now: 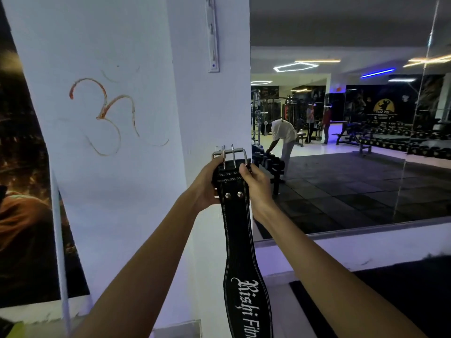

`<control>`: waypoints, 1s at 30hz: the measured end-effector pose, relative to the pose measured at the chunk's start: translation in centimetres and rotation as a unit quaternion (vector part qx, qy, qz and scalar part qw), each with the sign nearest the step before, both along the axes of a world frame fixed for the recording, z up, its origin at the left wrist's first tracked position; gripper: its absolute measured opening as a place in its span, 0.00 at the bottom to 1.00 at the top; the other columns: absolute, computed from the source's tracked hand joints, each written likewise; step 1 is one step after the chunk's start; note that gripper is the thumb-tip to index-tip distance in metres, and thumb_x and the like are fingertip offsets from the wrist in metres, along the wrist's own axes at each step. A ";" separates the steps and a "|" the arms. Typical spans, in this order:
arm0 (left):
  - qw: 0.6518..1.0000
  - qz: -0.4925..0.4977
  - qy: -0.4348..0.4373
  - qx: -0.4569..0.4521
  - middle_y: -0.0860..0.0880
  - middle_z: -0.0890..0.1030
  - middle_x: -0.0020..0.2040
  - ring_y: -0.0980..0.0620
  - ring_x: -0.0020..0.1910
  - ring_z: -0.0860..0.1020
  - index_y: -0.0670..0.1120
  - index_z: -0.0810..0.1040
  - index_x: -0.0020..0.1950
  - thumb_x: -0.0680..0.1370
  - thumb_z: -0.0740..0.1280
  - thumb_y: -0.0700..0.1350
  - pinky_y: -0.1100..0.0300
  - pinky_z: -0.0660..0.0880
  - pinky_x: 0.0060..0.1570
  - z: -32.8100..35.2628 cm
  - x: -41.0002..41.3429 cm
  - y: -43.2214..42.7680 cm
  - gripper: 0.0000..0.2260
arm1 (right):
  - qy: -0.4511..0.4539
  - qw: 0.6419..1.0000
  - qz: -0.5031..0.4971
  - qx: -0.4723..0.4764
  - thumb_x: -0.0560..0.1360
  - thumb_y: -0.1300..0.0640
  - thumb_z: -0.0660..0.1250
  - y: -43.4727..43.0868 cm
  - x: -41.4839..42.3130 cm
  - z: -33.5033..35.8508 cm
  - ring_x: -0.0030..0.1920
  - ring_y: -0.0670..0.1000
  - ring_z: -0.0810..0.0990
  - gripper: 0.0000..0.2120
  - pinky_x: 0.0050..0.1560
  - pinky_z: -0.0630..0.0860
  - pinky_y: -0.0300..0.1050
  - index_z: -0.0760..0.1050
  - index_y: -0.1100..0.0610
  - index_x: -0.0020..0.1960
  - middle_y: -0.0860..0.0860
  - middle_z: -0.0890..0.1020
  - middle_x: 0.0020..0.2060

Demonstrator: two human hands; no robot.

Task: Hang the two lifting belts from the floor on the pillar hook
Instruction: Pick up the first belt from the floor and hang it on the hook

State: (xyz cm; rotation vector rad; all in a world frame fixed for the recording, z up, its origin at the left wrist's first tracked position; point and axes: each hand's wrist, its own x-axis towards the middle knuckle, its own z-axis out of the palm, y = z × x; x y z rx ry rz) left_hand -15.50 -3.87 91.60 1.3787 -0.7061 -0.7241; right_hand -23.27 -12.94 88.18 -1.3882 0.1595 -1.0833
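A black leather lifting belt with white stitching and white lettering hangs down in front of the white pillar. Its steel double-prong buckle is at the top, held against the pillar's face. My left hand grips the belt's left edge just under the buckle. My right hand pinches the right edge at the same height. Whether a hook sits behind the buckle I cannot tell. A narrow white bracket strip is fixed higher up on the pillar. No second belt is in view.
A large wall mirror to the right reflects the gym: dark rubber floor, dumbbell racks, benches and a few people. An orange symbol is drawn on the pillar's left face. A dark poster covers the left wall.
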 end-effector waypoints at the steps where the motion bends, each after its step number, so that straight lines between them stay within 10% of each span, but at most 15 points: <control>1: 1.000 -0.014 0.007 0.001 0.46 0.82 0.52 0.44 0.55 0.80 0.48 0.79 0.55 0.74 0.62 0.61 0.48 0.77 0.52 0.1 0.3 0.0 0.20 | -0.008 1.000 0.000 0.001 0.77 0.56 0.63 -0.1 -0.1 0.2 0.44 0.51 0.80 0.06 0.46 0.77 0.44 0.78 0.56 0.47 0.52 0.81 0.41; 12: 0.922 0.292 -0.217 -0.136 0.44 0.80 0.34 0.45 0.36 0.79 0.39 0.79 0.36 0.80 0.50 0.58 0.52 0.75 0.42 -1.4 -1.5 -3.5 0.29 | 0.119 0.973 0.007 0.200 0.71 0.45 0.68 0.2 0.8 4.7 0.37 0.54 0.79 0.14 0.43 0.78 0.47 0.76 0.57 0.41 0.54 0.80 0.36; 16: 0.899 0.323 -0.256 -0.149 0.48 0.76 0.29 0.49 0.32 0.75 0.43 0.72 0.30 0.82 0.48 0.53 0.53 0.73 0.40 -0.8 -1.0 -3.7 0.26 | 0.208 0.964 0.079 0.146 0.68 0.44 0.68 -0.4 0.9 5.7 0.49 0.55 0.80 0.19 0.47 0.77 0.48 0.78 0.55 0.53 0.54 0.82 0.49; 20: 0.884 0.339 -0.284 -0.152 0.49 0.71 0.25 0.52 0.27 0.69 0.44 0.65 0.27 0.82 0.48 0.52 0.54 0.68 0.35 -0.4 0.5 -3.1 0.25 | 0.182 0.980 0.084 0.013 0.76 0.49 0.61 -1.0 1.7 5.4 0.72 0.51 0.60 0.26 0.68 0.59 0.48 0.59 0.48 0.72 0.49 0.64 0.72; 22: 0.880 0.341 -0.285 -0.167 0.49 0.71 0.25 0.52 0.27 0.69 0.44 0.65 0.27 0.82 0.48 0.52 0.55 0.68 0.34 0.7 1.2 -2.8 0.25 | 0.118 0.990 0.054 -0.045 0.76 0.50 0.62 -0.7 2.6 5.4 0.63 0.48 0.71 0.16 0.56 0.67 0.30 0.70 0.52 0.63 0.47 0.76 0.57; 25: 0.881 0.339 -0.277 -0.180 0.49 0.74 0.31 0.51 0.32 0.73 0.42 0.69 0.39 0.81 0.48 0.56 0.56 0.68 0.35 3.5 2.4 -3.2 0.22 | -0.036 0.995 -0.074 -0.063 0.75 0.47 0.63 0.1 5.3 6.5 0.33 0.42 0.72 0.14 0.34 0.67 0.32 0.70 0.54 0.35 0.45 0.72 0.29; 28: 0.883 0.354 -0.241 -0.189 0.48 0.77 0.46 0.47 0.44 0.76 0.44 0.64 0.59 0.79 0.48 0.60 0.56 0.67 0.44 7.0 4.9 -4.6 0.21 | -0.150 0.975 -0.153 -0.056 0.77 0.47 0.61 -0.1 8.9 9.7 0.28 0.42 0.66 0.17 0.32 0.64 0.36 0.68 0.57 0.34 0.46 0.69 0.27; 30: 0.863 0.361 -0.280 -0.215 0.48 0.78 0.46 0.46 0.48 0.77 0.45 0.70 0.54 0.80 0.48 0.58 0.58 0.67 0.44 9.2 7.1 -5.8 0.20 | -0.158 0.965 -0.188 -0.091 0.77 0.47 0.60 -1.3 11.0 12.2 0.28 0.42 0.65 0.18 0.31 0.63 0.34 0.69 0.59 0.35 0.47 0.69 0.27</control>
